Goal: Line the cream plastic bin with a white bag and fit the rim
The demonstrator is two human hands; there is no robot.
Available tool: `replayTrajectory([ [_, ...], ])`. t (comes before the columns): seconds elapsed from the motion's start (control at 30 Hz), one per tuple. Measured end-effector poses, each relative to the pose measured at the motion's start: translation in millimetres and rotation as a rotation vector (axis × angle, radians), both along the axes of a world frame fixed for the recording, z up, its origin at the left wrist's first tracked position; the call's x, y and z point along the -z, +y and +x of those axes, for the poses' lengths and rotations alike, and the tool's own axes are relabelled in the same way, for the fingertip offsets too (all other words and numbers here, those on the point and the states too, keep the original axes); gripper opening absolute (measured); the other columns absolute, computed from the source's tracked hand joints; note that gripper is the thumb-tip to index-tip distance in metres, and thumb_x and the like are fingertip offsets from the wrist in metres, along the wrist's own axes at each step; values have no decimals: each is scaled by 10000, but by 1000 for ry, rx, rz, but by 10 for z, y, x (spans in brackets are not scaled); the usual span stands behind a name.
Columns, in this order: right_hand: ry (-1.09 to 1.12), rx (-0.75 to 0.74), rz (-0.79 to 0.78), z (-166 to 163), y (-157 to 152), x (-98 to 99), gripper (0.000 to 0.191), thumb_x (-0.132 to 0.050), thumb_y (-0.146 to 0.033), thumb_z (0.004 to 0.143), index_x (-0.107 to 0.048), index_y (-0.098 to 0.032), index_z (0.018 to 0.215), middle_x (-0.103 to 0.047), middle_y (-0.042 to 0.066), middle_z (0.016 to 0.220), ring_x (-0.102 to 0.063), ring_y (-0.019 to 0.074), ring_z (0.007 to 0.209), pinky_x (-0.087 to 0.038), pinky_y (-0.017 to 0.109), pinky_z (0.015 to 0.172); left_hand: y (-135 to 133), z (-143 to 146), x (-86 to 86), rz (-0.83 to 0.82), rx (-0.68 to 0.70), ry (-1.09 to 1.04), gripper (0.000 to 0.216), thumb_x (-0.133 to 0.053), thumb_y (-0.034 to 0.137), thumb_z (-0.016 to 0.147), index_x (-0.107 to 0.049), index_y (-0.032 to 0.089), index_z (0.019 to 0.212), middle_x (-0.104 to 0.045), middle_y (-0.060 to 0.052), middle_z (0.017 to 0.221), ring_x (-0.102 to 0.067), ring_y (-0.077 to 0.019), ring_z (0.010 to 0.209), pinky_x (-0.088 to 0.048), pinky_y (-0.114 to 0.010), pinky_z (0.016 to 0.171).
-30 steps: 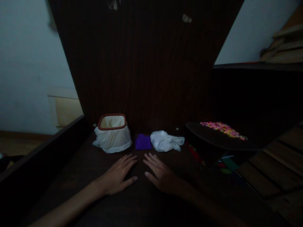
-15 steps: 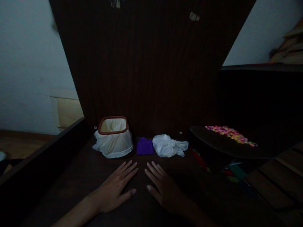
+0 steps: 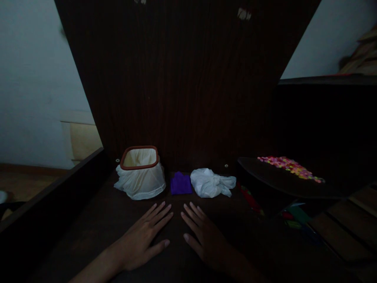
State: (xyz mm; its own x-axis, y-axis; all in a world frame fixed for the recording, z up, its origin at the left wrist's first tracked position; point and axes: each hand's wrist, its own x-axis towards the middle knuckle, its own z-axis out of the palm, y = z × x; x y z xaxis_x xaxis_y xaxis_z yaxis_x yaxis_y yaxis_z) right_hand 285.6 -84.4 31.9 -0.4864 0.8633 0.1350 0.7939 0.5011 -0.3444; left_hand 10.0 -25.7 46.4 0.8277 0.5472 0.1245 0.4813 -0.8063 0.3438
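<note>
Purple folded piece [image 3: 180,184] lies between white-lined bin [image 3: 143,184] and knotted white bag [image 3: 207,183], just beyond my left hand [image 3: 144,236] and right hand [image 3: 206,237]. Both palm-down on dark wooden surface [image 3: 174,261], fingers loosely spread, holding nothing. Pink-and-yellow bits [image 3: 290,167] on my right.

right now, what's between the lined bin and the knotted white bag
In the head view, a purple item, perhaps folded cloth, lies between the bin and the bag.

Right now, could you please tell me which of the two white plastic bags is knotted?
The knotted bag is right of the purple item; the other bag lines the open, brown-rimmed bin.
</note>
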Motion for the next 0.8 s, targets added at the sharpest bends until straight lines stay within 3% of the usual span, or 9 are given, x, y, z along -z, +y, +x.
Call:
replayTrajectory([
  [0.3, -21, 20, -41, -8, -15, 5, 602, -432, -415, 1058, -299, -214, 1610, -249, 65, 1669, -190, 298, 1562, -260, 561, 1252, 4, -49, 26, 1, 5, -28, 698, -543, 451, 1023, -190, 367, 1619, -261, -42, 1676, -281, -357, 1533, -358, -617, 1206],
  [0.8, -57, -7, -40, -29, 4, -63, 585, -424, -361, 1059, -335, -143, 1594, -230, 125, 1666, -199, 327, 1552, -267, 575, 1237, 16, -44, 4, -11, -7, -3, 679, -544, 469, 1020, -239, 352, 1615, -282, -46, 1675, -300, -356, 1530, -350, -610, 1215],
])
